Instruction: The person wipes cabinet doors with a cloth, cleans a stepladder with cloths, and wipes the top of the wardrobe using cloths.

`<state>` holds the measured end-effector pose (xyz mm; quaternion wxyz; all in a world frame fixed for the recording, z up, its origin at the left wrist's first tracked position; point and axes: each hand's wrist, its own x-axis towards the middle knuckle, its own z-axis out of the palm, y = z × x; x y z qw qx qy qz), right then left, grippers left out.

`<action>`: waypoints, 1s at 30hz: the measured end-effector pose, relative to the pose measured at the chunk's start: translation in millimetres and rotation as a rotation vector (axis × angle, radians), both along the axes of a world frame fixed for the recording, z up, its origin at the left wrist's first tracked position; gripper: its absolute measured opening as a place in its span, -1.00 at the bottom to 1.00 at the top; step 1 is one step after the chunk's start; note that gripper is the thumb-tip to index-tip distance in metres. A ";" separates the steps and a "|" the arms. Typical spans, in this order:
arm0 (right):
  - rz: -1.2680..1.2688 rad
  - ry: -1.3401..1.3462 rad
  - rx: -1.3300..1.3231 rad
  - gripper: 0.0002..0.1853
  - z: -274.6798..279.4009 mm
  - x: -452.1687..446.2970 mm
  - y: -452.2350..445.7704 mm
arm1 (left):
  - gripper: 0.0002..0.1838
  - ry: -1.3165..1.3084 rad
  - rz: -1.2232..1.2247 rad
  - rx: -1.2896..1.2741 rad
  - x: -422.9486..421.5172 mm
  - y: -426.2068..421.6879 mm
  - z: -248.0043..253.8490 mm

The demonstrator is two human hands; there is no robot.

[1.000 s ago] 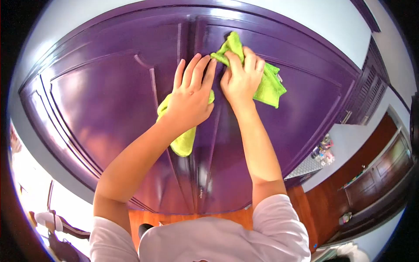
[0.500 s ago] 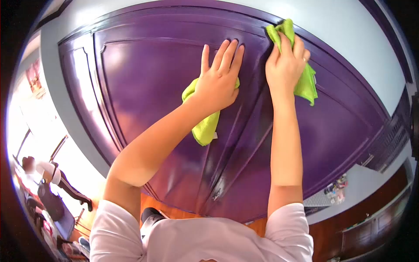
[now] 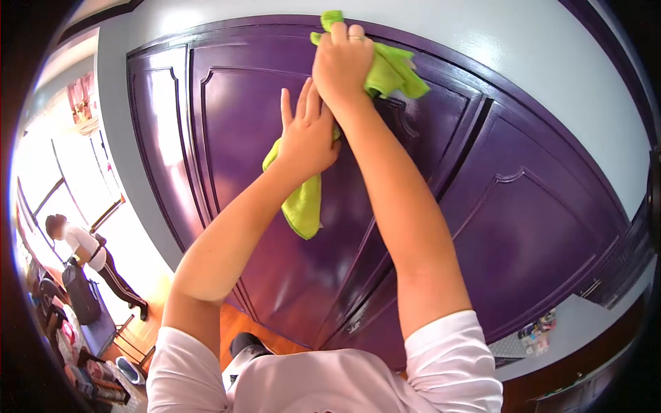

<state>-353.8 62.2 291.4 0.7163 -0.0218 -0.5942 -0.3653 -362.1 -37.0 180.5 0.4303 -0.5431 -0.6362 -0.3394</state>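
Glossy purple cabinet doors point(image 3: 255, 138) with raised panel trim fill the view. My left hand point(image 3: 308, 138) lies on a door with its fingers stretched out, and a yellow-green cloth point(image 3: 301, 210) is under its palm, hanging down below the wrist. My right hand point(image 3: 344, 58) is higher up at the top edge of the doors, its fingers bent round a bright green cloth point(image 3: 396, 72). That cloth sticks out above the fingers and to the right of the hand. The two hands are close together, the right one above the left.
At the far left a person point(image 3: 93, 255) bends over a dark bag point(image 3: 81, 292) on a table near bright windows. Various items crowd the lower left. A pale wall point(image 3: 482, 41) rises above the cabinet. Small items point(image 3: 537, 334) sit on a surface at lower right.
Against the view, my right hand with its green cloth went right, then back left along the cabinet's top. My view has turned left, showing more of the window side and the other person.
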 end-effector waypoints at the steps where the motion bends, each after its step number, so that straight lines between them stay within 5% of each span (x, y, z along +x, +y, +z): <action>1: 0.009 0.017 0.016 -0.90 3.0 -3.0 -1.9 | -0.10 -0.009 0.010 -0.009 -2.2 -1.8 -1.2; 8: -0.225 -0.115 -0.190 -0.92 -3.4 81.6 -12.0 | 0.03 -0.035 0.057 -0.002 -20.3 -19.6 7.3; 13: -0.273 -0.018 -0.153 -0.96 -5.8 52.4 -17.8 | 0.02 -0.011 0.216 0.007 -66.9 -28.6 23.7; 22: -0.002 -0.045 0.010 -0.88 8.6 -147.0 -42.5 | -0.05 -0.174 0.495 -0.095 -197.3 -74.4 13.7; 30: -0.016 -0.040 0.005 -0.85 18.5 -310.8 -79.9 | -0.03 -0.321 0.504 -0.170 -284.7 -125.2 -13.2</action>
